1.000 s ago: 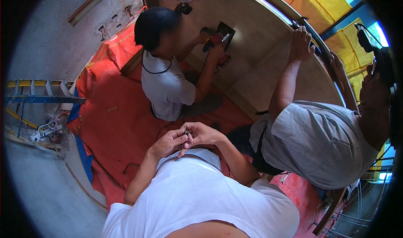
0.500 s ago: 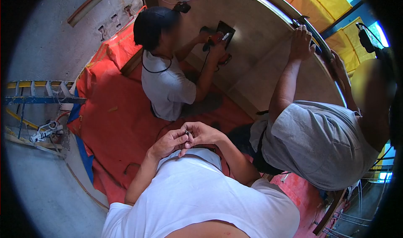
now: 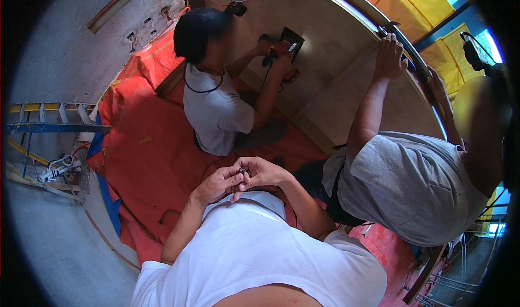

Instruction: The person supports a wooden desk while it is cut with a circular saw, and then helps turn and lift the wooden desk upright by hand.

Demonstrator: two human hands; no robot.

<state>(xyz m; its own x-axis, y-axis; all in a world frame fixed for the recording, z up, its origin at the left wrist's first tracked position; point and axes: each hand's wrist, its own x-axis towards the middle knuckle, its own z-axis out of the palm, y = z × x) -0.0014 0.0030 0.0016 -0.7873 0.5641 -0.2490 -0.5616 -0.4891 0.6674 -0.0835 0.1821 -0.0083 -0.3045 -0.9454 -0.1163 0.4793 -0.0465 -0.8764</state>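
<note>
In front of my waist my two hands meet with bent fingers. Between the fingertips is a small dark object (image 3: 242, 171), too tiny and too covered to name. My left hand (image 3: 219, 183) is closed in a pinch at its left side. From the other side my right hand (image 3: 260, 172) curls in, thumb and fingers also closed at the same small piece. Both hands rest near the hem of my white shirt (image 3: 254, 236).
Ahead, a crouching co-worker (image 3: 216, 104) holds a red power tool (image 3: 281, 49) against a dark square plate (image 3: 293, 40) on a large panel (image 3: 330, 52). At right another person (image 3: 411, 182) grips the panel's edge. Red sheeting (image 3: 146, 166) covers the floor; a ladder (image 3: 59, 127) stands left.
Almost nothing differs. The view has shifted very slightly, while my hands keep the same pose around the small dark object.
</note>
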